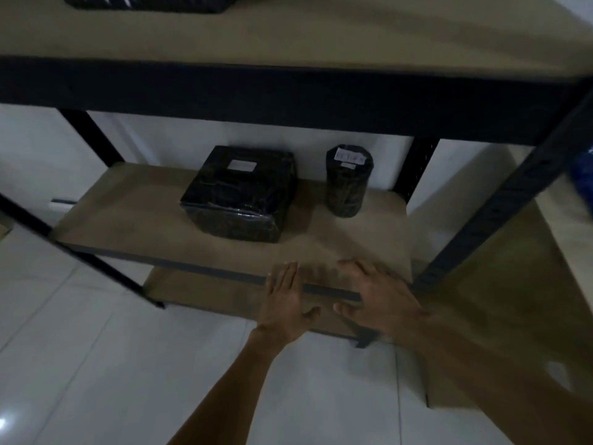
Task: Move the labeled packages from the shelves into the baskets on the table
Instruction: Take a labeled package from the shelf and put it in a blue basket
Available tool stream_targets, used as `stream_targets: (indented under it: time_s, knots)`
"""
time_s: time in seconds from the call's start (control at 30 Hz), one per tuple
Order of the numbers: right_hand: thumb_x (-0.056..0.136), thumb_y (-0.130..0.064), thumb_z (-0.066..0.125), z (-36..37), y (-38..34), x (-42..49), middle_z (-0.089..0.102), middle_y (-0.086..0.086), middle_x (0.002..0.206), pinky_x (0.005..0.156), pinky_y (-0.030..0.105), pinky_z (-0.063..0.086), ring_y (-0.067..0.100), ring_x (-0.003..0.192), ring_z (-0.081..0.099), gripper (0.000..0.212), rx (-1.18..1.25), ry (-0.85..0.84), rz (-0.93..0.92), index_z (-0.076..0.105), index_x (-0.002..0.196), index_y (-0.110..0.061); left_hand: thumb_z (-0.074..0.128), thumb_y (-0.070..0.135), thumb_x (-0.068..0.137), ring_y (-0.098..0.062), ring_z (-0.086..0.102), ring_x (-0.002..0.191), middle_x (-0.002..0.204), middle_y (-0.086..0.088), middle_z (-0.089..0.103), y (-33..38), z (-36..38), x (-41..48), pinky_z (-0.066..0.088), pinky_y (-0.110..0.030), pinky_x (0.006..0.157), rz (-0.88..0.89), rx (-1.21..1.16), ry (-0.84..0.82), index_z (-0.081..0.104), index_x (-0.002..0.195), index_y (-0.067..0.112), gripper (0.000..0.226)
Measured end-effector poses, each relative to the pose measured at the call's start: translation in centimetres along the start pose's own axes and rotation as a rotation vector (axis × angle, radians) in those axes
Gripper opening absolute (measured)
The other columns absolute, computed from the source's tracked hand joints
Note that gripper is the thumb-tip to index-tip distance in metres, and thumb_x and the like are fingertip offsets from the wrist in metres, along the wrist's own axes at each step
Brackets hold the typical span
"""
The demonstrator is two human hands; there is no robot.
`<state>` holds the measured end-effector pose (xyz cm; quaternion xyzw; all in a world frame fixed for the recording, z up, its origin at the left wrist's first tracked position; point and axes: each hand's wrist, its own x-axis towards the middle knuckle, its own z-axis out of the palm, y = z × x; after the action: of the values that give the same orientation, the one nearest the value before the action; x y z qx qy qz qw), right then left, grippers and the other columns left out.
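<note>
one labeled box (239, 194) and labeled cylinder (348, 181) on shelf (128, 220); left hand (284, 303), right hand (378, 297) spread, empty

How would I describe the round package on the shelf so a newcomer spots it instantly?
Find the black-framed shelving rack and look at its middle board. Two black-wrapped parcels stand there. Yours is the right one: an upright cylinder, unlike the wider square box beside it.
</note>
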<state>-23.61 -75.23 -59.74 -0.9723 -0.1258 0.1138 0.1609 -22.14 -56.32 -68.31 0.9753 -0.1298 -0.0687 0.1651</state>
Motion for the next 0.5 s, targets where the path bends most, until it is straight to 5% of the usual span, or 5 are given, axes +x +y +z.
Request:
stream_targets:
  time_s: [0.27, 0.37, 0.5]
  knots:
    - [0.084, -0.052, 0.059, 1.4, 1.9, 7.2, 0.030, -0.002, 0.144, 0.100, 0.037, 0.039, 0.023, 0.126, 0.040, 0.073, 0.020, 0.102, 0.097, 0.025, 0.143, -0.026, 0.023, 0.087, 0.060, -0.022, -0.007, 0.147, 0.159, -0.004, -0.001, -4.6, 4.6, 6.4, -0.005, -0.041, 0.118, 0.170, 0.100, 0.024, 0.005, 0.152, 0.008, 0.122]
    - [0.083, -0.048, 0.061, 1.3, 2.6, 9.5, 0.037, 0.002, 0.136, 0.092, 0.040, 0.045, 0.025, 0.119, 0.045, 0.065, 0.030, 0.181, 0.129, 0.033, 0.137, -0.022, 0.032, 0.080, 0.074, -0.027, 0.023, 0.142, 0.151, -0.013, 0.033, -5.5, 5.4, 7.0, 0.012, -0.043, 0.112, 0.216, 0.145, 0.007, 0.032, 0.145, 0.004, 0.104]
    - [0.084, -0.036, 0.062, 0.9, 3.4, 11.9, 0.046, 0.010, 0.115, 0.077, 0.037, 0.047, 0.029, 0.102, 0.050, 0.043, 0.006, 0.321, 0.214, 0.043, 0.115, -0.013, 0.023, 0.076, 0.086, -0.024, 0.027, 0.137, 0.147, -0.012, 0.041, -5.9, 6.1, 7.1, 0.019, -0.045, 0.108, 0.228, 0.154, 0.049, 0.040, 0.141, 0.004, 0.093]
